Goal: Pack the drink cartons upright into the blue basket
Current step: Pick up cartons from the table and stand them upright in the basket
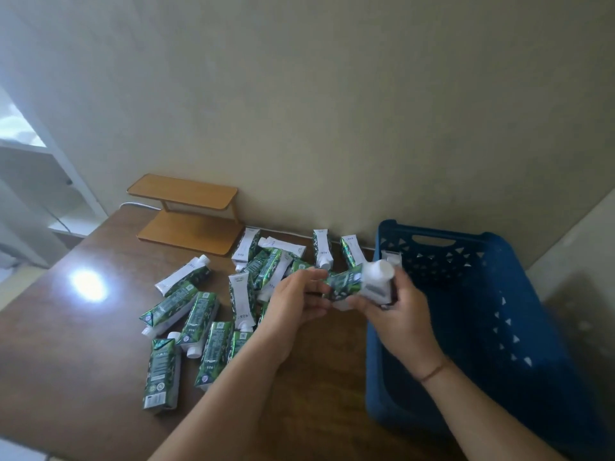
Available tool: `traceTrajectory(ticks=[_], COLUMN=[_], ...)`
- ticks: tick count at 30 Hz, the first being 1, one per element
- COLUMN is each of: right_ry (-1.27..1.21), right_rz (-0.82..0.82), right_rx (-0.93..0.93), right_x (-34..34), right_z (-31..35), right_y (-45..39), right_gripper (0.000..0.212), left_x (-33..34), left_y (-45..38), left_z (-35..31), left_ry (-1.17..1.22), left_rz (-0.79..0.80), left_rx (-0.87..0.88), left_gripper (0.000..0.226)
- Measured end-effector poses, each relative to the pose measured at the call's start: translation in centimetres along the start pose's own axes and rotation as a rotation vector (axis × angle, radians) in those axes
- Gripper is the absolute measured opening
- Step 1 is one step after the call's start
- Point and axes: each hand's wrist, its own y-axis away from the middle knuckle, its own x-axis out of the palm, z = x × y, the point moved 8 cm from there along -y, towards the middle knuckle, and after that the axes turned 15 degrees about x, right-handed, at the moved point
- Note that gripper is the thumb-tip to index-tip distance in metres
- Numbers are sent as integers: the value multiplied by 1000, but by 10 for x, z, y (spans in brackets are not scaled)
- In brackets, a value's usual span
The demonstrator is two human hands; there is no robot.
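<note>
A drink carton (352, 284) lies sideways just left of the blue basket (499, 327), gripped by the right hand (399, 314); the left hand (296, 297) steadies it, fingers loosely curled. Turn cap upward first, then lower into a far corner.

You have one blue basket (472, 314) and one wooden shelf (186, 214). Left of the basket lie roughly seventeen drink cartons (199, 314), overlapping, so uncertain. One more carton (346, 282) is lifted beside its rim.
</note>
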Motion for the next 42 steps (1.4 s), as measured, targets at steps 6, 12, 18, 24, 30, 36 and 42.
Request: traceTrajectory(ticks=[6, 12, 18, 24, 30, 36, 42], right_ry=[-98, 476, 459, 662, 667, 723, 586], right_rz=[-365, -194, 259, 363, 243, 385, -156], right_rx=[3, 530, 768, 761, 825, 768, 570], right_x=[-79, -73, -22, -3, -2, -1, -59], right_z=[-15, -84, -160, -179, -202, -199, -104], right_y=[1, -18, -7, -19, -29, -24, -37], right_gripper=[51, 73, 58, 26, 38, 40, 27], left_x=[43, 68, 72, 70, 70, 56, -46], left_y=[15, 14, 17, 15, 19, 30, 15], left_z=[19, 50, 87, 97, 106, 102, 104], left_ry=[-592, -564, -377, -393, -338, -321, -1356], left_rz=[348, 460, 580, 574, 576, 624, 362], left_rx=[151, 80, -111, -111, -148, -163, 45], left_gripper=[43, 72, 69, 76, 72, 72, 56])
